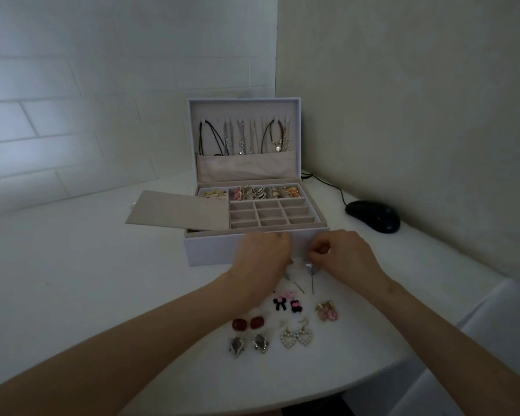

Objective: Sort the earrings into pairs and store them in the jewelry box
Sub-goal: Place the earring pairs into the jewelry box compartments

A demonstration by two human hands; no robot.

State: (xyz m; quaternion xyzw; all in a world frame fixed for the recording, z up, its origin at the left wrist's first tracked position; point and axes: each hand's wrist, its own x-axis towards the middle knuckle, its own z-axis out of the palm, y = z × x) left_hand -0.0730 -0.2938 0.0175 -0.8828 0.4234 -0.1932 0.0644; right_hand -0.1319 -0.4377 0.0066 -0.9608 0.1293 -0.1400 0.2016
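Note:
An open white jewelry box (210, 250) stands at the back of the table, with empty small compartments (270, 214) in its tray. In front of it my right hand (342, 256) pinches a long silver drop earring (310, 273). My left hand (261, 259) is curled over a second long silver earring (294, 282), whose top is hidden. Laid out in pairs nearer me are pink bows (286, 294), black bows (287, 305), red stones (247, 323), silver stars (249, 343), pearl hearts (296, 337) and pink drops (327, 311).
Necklaces (243, 136) hang inside the raised lid and rings (264, 192) fill the tray's back row. A beige flap (180, 210) lies open at the box's left. A black computer mouse (373, 216) with its cable sits at the right, by the wall.

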